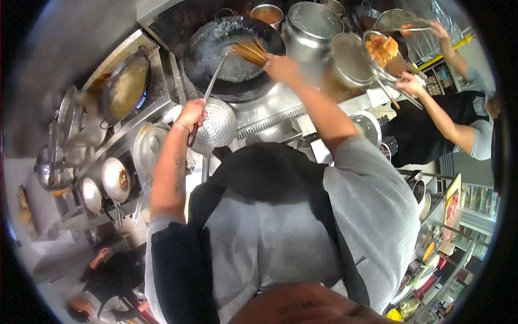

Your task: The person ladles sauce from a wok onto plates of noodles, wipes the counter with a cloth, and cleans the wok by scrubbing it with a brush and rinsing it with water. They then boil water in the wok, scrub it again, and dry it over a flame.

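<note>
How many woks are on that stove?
2 clearly: a black wok under the right hand, and a wok of yellowish liquid left of it. Another may be hidden near the co-worker.

A commercial kitchen is indicated by a large wok (232, 59) set in a steel range (270, 108), tall pots (313, 27) crowded behind it, pans (116, 181) lined up alongside and an aproned co-worker (431, 129) nearby.

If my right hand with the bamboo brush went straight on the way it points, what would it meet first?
Probably the wet inside of the black wok: the right hand aims the bamboo brush into it. The ladle handle crosses nearby, but depth is unclear.
</note>
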